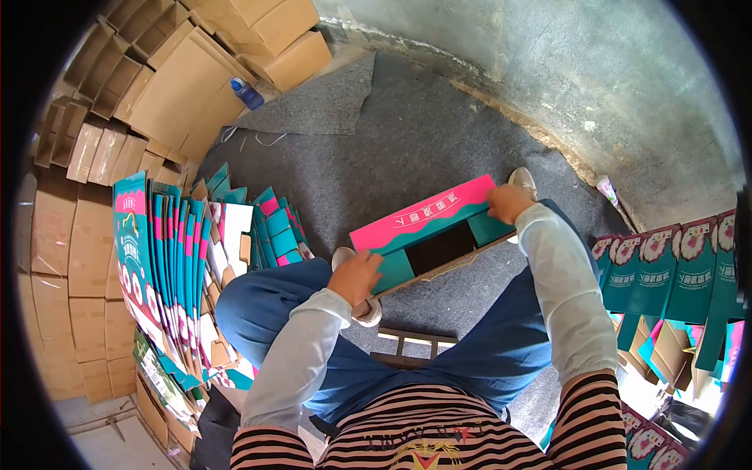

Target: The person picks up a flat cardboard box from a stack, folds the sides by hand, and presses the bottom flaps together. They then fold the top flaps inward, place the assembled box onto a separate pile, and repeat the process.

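Note:
A long pink and teal cardboard box [423, 213] lies between my feet, its pink flap raised along the far side and a dark opening showing in its middle. At the box's left end, my left hand [356, 277] rests on the teal part with its fingers bent over it. My right hand [509, 203] grips the right end near the pink flap's corner, with the fingers partly hidden behind the edge.
Flattened teal and pink boxes [168, 266] stand stacked at the left, with finished-looking teal boxes [666, 270] at the right. Brown cartons [188, 86] line the left wall. A blue bottle [247, 93] and a tube [607, 190] are farther off.

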Tool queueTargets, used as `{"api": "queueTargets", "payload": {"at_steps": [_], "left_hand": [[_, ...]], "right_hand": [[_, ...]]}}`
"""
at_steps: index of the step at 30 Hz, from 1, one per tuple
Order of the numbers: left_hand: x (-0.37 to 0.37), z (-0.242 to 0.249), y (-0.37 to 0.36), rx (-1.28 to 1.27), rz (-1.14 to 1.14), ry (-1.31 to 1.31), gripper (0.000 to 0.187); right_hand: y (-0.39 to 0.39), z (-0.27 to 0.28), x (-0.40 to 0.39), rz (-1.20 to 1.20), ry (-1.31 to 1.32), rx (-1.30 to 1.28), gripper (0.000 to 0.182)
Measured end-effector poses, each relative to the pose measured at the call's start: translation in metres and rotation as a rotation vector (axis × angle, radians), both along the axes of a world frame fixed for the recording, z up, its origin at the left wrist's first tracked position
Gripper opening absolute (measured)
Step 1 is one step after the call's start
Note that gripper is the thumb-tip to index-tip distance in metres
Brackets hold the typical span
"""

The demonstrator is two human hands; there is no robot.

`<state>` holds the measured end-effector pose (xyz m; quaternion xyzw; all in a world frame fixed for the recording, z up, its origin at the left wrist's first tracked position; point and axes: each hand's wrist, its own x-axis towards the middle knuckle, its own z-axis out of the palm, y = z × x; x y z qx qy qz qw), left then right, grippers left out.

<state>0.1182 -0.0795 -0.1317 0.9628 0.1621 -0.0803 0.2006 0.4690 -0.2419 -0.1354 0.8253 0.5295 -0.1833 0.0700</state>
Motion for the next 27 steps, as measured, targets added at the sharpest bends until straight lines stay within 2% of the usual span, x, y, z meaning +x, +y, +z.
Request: {"api": "queueTargets", "payload": {"at_steps": [2, 5, 6, 8, 9, 12, 15, 17, 18, 20, 22, 23, 24, 26, 27], "left_hand": [[-0.014, -0.001, 0.002, 0.103, 0.121, -0.017, 0.033], [-0.038, -0.015, -0.002, 0.127, 0.198, 0.548, 0.04], [-0.04, -0.025, -0.005, 0.04, 0.199, 0.604, 0.046], [-0.04, -0.051, -0.013, -0.136, 0.206, 0.711, 0.06], [-0.041, -0.061, -0.015, -0.185, 0.222, 0.619, 0.062], [-0.04, -0.081, -0.023, -0.322, 0.256, 0.331, 0.066], [-0.044, -0.101, -0.03, -0.444, 0.29, 0.008, 0.064], [-0.048, -0.127, -0.027, -0.531, 0.29, -0.216, 0.061], [-0.045, -0.121, -0.025, -0.616, 0.309, -0.211, 0.059], [-0.034, -0.098, -0.019, -0.79, 0.344, -0.2, 0.055], [-0.03, -0.1, -0.014, -0.99, 0.501, -0.306, 0.055], [-0.029, -0.1, -0.01, -1.088, 0.579, -0.359, 0.055], [-0.026, -0.098, -0.006, -1.038, 0.596, -0.41, 0.052], [-0.023, -0.092, 0.005, -0.935, 0.627, -0.512, 0.047], [-0.026, -0.094, 0.01, -0.873, 0.701, -0.441, 0.048]], "right_hand": [[-0.007, 0.009, 0.012, -0.104, -0.073, 0.001, 0.018], [-0.031, -0.001, 0.039, -0.185, -0.179, -0.136, 0.013], [-0.039, -0.01, 0.049, -0.191, -0.209, -0.197, 0.012], [-0.054, -0.064, 0.068, -0.157, -0.058, -0.347, 0.032], [-0.059, -0.078, 0.071, -0.142, 0.017, -0.421, 0.043], [-0.078, -0.07, 0.051, 0.05, 0.116, -0.181, 0.062], [-0.08, -0.049, 0.04, 0.1, 0.205, -0.229, 0.068], [-0.079, -0.068, 0.051, 0.119, 0.526, -0.118, 0.069], [-0.08, -0.075, 0.056, 0.127, 0.686, -0.06, 0.07], [-0.074, -0.067, 0.054, -0.024, 0.701, -0.094, 0.07], [-0.059, -0.061, 0.054, -0.133, 0.674, -0.179, 0.07], [-0.05, -0.03, 0.042, -0.132, 0.719, -0.066, 0.071], [-0.043, -0.016, 0.033, -0.226, 0.627, -0.015, 0.074], [-0.034, -0.016, 0.029, -0.296, 0.782, 0.17, 0.074], [-0.028, -0.011, 0.025, -0.31, 0.85, 0.247, 0.073]]}}
